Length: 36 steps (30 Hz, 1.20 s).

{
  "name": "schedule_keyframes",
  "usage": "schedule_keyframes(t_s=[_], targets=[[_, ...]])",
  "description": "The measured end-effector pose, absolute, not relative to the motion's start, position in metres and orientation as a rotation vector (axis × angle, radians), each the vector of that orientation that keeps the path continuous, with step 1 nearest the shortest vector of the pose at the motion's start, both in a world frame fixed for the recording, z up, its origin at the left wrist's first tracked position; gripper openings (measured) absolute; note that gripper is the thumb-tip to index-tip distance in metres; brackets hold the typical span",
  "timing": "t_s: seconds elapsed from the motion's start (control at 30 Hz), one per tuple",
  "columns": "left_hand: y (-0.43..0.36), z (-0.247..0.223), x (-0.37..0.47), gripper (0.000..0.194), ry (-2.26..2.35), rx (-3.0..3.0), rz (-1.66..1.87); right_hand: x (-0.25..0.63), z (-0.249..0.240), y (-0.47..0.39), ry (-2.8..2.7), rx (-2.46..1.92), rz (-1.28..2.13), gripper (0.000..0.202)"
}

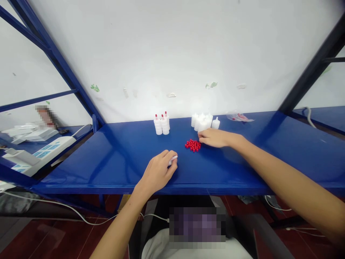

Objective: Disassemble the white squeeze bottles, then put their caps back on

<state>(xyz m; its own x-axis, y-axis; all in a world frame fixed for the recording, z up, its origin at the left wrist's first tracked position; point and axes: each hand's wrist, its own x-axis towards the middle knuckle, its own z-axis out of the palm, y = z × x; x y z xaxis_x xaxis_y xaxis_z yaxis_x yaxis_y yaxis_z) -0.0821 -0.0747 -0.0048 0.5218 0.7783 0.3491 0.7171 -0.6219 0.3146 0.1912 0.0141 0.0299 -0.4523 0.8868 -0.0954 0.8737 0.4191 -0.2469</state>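
My left hand (161,169) is closed around a small white bottle (173,159), near the front of the blue table. Most of that bottle is hidden by my fingers; only a white part with a narrow end shows. Just right of a loose pile of small red caps (193,145), my right hand (212,137) has its fingertips drawn together. Whatever they pinch, if anything, is too small to make out. Right behind this hand stands a cluster of white nozzle bottles (202,124). Farther left, several white bottles with red tips (161,126) stand upright together.
A clear plastic bag (240,117) with red bits lies at the back right. The blue table (113,158) meets a white wall behind, between blue metal posts. Off to the left are a power strip (48,153) and white boxes. Cables hang below the table.
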Motion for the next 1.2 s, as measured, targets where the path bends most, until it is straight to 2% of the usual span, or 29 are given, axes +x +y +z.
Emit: schedule_keyframes(t_s=[0.3, 0.5, 0.57, 0.67, 0.77, 0.87, 0.93, 1.07, 1.2], targets=[[-0.074, -0.005, -0.083, 0.021, 1.297, 2.624, 0.696, 0.191, 0.031, 0.014, -2.625, -1.558, 0.478, 0.030], [-0.073, -0.006, -0.082, 0.017, 1.270, 2.551, 0.730, 0.184, 0.030, 0.009, -2.539, -1.517, 0.155, 0.030], [-0.073, -0.006, -0.082, 0.014, 1.257, 2.504, 0.758, 0.172, 0.030, 0.000, -2.510, -1.343, 0.090, 0.026], [-0.073, -0.007, -0.082, 0.014, 1.221, 2.447, 0.791, 0.145, 0.024, -0.021, -2.602, -0.900, 0.179, 0.024], [-0.074, -0.006, -0.082, 0.022, 1.136, 2.409, 0.811, 0.122, 0.014, -0.038, -2.638, -0.638, 0.175, 0.023], [-0.076, -0.006, -0.082, 0.044, 1.157, 2.366, 0.823, 0.118, 0.008, -0.039, -2.537, -0.557, 0.065, 0.023], [-0.076, -0.006, -0.083, 0.050, 1.216, 2.355, 0.818, 0.129, 0.009, -0.028, -2.338, -0.584, -0.024, 0.023], [-0.075, -0.006, -0.083, 0.015, 1.252, 2.390, 0.791, 0.179, 0.017, 0.015, -1.754, -0.957, -0.265, 0.024], [-0.073, -0.005, -0.083, 0.021, 1.218, 2.424, 0.796, 0.235, 0.018, 0.052, -1.461, -1.447, -0.360, 0.021]])
